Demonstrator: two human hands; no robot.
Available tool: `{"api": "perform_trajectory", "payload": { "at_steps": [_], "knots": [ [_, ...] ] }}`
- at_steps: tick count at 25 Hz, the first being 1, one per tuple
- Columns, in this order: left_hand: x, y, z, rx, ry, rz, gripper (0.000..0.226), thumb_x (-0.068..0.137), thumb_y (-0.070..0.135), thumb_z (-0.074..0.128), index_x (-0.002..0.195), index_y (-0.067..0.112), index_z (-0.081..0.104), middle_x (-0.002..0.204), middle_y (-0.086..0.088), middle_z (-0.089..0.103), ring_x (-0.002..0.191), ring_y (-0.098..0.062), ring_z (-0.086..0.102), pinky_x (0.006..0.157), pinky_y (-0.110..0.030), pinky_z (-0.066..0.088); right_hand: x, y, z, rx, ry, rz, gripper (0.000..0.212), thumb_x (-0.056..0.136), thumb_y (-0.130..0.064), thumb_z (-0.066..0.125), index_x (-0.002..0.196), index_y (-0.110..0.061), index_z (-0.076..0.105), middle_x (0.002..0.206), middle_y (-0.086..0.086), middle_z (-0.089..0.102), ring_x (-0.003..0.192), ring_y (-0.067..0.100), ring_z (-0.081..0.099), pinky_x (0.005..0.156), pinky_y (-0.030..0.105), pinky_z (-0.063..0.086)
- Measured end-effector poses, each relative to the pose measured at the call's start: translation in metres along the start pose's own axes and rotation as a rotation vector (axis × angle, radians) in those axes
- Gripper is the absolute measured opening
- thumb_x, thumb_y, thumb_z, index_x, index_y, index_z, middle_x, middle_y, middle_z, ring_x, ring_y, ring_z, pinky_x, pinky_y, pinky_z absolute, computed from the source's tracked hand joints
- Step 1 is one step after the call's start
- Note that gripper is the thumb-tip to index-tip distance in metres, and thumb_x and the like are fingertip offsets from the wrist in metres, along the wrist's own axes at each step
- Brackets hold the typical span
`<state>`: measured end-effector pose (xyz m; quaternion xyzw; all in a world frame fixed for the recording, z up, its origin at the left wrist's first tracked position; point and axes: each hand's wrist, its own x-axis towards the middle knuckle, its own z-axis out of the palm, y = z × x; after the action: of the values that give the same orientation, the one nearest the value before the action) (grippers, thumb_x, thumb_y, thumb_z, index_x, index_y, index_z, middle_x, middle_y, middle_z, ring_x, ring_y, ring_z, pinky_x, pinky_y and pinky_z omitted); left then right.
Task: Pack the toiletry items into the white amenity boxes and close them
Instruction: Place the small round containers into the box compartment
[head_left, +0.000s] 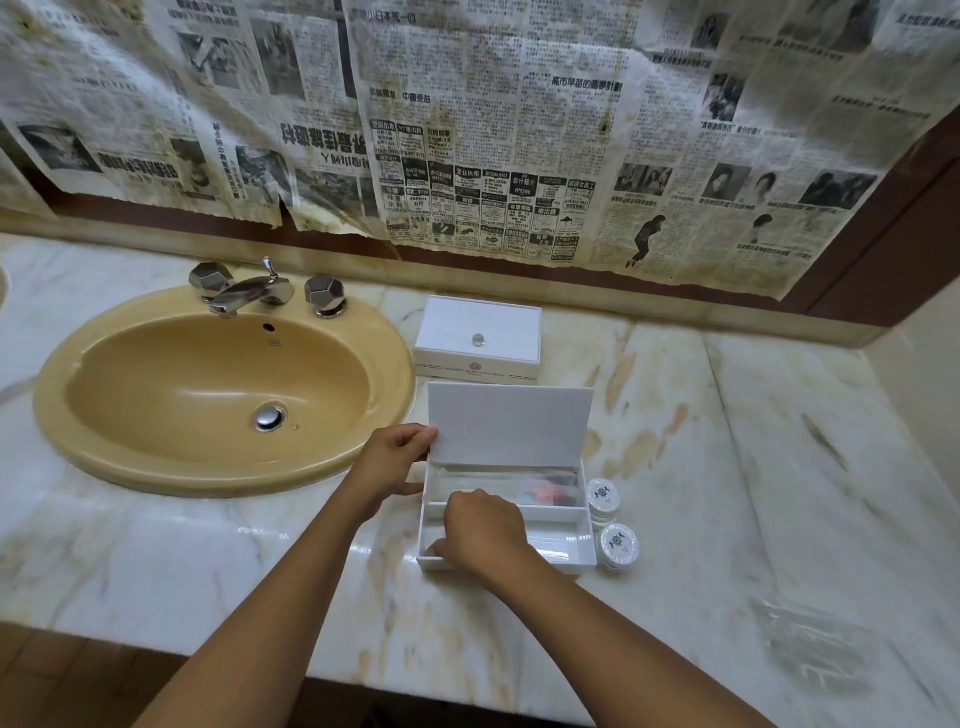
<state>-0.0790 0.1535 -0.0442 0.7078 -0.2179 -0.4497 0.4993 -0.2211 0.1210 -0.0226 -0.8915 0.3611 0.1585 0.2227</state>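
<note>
So on my feed the open amenity box (506, 519) sits on the marble counter (727, 467), roughly at 5 o'clock from the yellow sink (218, 389) and just beside its rim. The lid (511, 423) stands upright at the far side of the box. My left hand (389, 462) pinches the lid's left edge, thumb and fingers curled round it, while the heel of the hand sits against the box's left wall. My right hand (483, 530) is down in the near compartment, fingers curled over something at the left end, but I honestly can't tell what it's grasping or whether it grasps anything at all. The far compartment holds clear-wrapped toiletry items (540, 486), some with pink and blue bits showing.

Two small round jars (602, 496) with printed white lids stand touching the box's right wall, at 3 o'clock from it, one behind the other. The second amenity box (478, 338) is closed, at 12 o'clock from the open one, with a little clear knob on top. Chrome taps (249, 291) sit at the sink's 12 o'clock, and old newspaper (467, 130) covers the wall behind.
</note>
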Motion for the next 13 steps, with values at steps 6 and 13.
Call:
{"api": "perform_trajectory", "payload": {
  "at_steps": [6,13],
  "knots": [
    [0.0000,-0.0006,0.0008,0.001,0.004,0.006,0.024,0.099,0.031,0.056,0.093,0.013,0.072,0.097,0.000,0.072,0.094,-0.009,0.068,0.060,-0.029,0.055,0.0001,-0.0001,-0.0026,0.018,-0.017,0.023,0.042,0.091,-0.041,0.055,0.121,-0.012,0.055,0.124,0.010,0.056,0.114,0.029,0.054,0.089,0.034,0.042],
    [0.0005,-0.0008,-0.0001,0.002,0.005,0.003,0.026,0.098,0.032,0.057,0.097,0.010,0.071,0.105,-0.006,0.072,0.101,-0.014,0.068,0.061,-0.030,0.056,-0.0008,-0.0024,-0.0009,0.065,-0.065,0.028,0.043,0.095,-0.039,0.048,0.124,-0.008,0.052,0.128,0.012,0.054,0.117,0.031,0.052,0.091,0.036,0.042]
  ]
}}
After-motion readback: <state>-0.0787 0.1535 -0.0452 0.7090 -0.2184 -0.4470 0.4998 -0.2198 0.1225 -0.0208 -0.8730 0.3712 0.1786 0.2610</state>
